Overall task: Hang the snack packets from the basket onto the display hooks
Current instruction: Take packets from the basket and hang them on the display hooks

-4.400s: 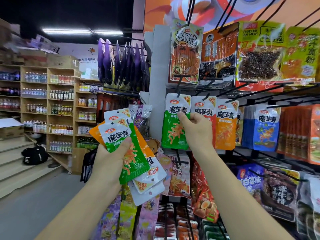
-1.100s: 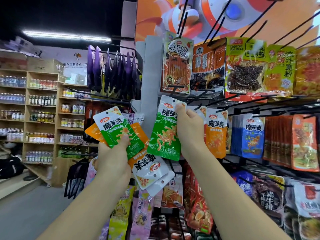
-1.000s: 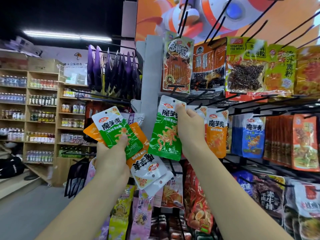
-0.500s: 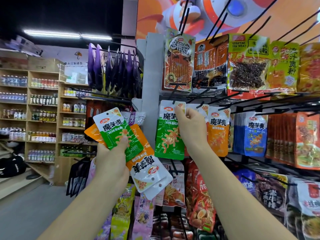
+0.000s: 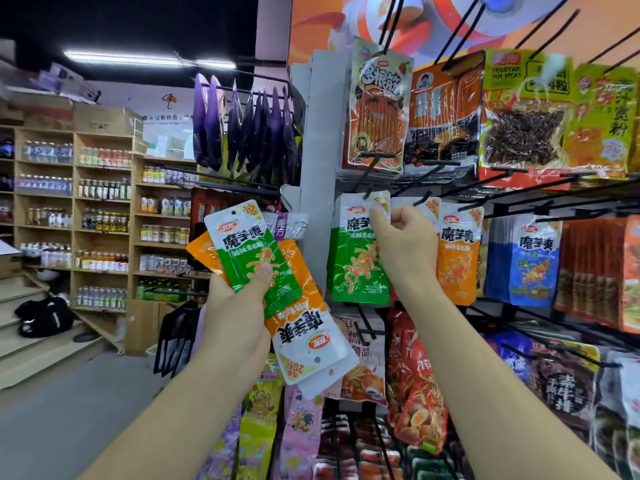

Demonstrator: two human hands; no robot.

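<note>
While the person faces the rack, the right hand [image 5: 403,244] pinches the top corner of a green-and-white foil snack packet [image 5: 355,271] between thumb and curled fingers. It holds the packet up at the tip of a black wire display hook [image 5: 370,176]; whether the packet's hole is on the hook I cannot tell. The packet hangs upright just beside the grey upright post [image 5: 318,150]. To its right, past the hand, hangs an orange-and-white packet [image 5: 457,261], and a blue-and-white packet [image 5: 533,261] further along the same row. The left hand [image 5: 239,306] grasps a fanned bunch of snack packets [image 5: 277,289], thumb pressed on top. A second green packet [image 5: 249,247] lies uppermost and tilted, over orange packets [image 5: 304,327] turned upside down. Behind, wooden shelves [image 5: 104,220] carry rows of bottles.
</note>
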